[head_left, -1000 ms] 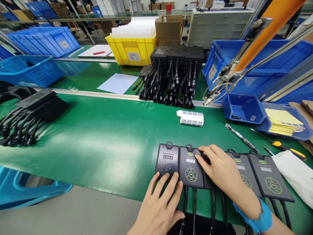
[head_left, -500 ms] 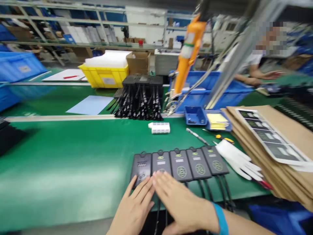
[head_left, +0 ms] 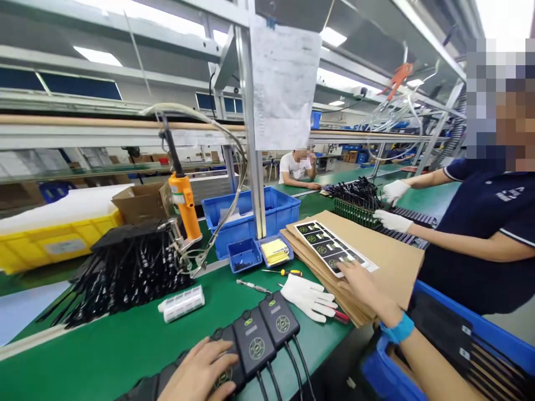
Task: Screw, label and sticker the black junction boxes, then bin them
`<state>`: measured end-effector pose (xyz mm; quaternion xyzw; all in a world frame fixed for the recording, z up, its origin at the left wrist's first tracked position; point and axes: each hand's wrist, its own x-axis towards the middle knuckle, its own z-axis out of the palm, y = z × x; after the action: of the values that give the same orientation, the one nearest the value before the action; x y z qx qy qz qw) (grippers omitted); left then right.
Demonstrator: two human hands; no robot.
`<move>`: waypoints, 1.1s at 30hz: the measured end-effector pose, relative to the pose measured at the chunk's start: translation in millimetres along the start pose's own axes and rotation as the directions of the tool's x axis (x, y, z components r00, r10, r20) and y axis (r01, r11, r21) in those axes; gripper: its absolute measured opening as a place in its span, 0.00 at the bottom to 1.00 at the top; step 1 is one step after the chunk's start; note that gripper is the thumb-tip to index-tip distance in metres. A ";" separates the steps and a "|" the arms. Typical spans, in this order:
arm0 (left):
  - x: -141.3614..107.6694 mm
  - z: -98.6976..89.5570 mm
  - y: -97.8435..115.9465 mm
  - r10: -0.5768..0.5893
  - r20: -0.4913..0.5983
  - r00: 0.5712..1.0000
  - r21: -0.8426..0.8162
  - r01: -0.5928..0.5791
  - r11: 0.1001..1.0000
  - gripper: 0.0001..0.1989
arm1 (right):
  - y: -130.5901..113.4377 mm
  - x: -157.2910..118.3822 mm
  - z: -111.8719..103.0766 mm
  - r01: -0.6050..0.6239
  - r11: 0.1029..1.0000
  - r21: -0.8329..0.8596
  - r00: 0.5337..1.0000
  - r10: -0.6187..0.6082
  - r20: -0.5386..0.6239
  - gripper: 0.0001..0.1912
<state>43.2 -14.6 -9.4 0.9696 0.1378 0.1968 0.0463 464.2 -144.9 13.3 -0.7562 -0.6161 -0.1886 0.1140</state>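
Observation:
In the head view, my left hand (head_left: 203,367) rests with fingers spread on one of the black controller boxes in a row. Beside it, another black controller box (head_left: 254,345) shows a round green-outlined keypad, and the end controller box (head_left: 280,320) lies by a white glove (head_left: 309,298). Cables run from these boxes over the table's near edge. My right hand (head_left: 361,284), with a blue wristband, reaches out with extended fingers at the near edge of a sheet of black labels (head_left: 324,242). That sheet lies on stacked brown cardboard (head_left: 388,245).
An orange electric screwdriver (head_left: 186,206) hangs beside a blue bin (head_left: 276,206). Small trays, a yellow-handled screwdriver (head_left: 292,273) and a white cylinder-shaped object (head_left: 183,303) lie on the green table. A co-worker's gloved hands (head_left: 393,220) are at the right, above a blue crate (head_left: 376,365).
The view has swung right. My right hand has left the controller boxes and moved right to the label sheet. My left hand is still on the row, now on a box further right.

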 end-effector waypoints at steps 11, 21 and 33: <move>233.1 79.4 73.4 -0.246 0.492 0.835 -0.791 0.547 0.274 0.13 | 36.8 -18.2 11.6 0.137 0.990 0.019 0.976 -0.131 -0.173 0.15; 292.2 133.4 109.7 -0.421 0.591 0.688 -0.806 0.527 -0.270 0.12 | 45.7 -61.3 0.5 0.280 0.943 0.181 0.904 -0.196 -0.380 0.18; 294.0 125.6 145.7 -0.290 0.606 0.741 -0.769 0.453 -0.451 0.05 | 28.6 -50.2 -5.3 -0.106 0.842 0.528 0.893 0.314 -0.323 0.16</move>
<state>389.1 -74.7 4.7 0.4311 0.2623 0.1418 0.8516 482.8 -197.8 -1.6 -0.7108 -0.5188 -0.1590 0.4476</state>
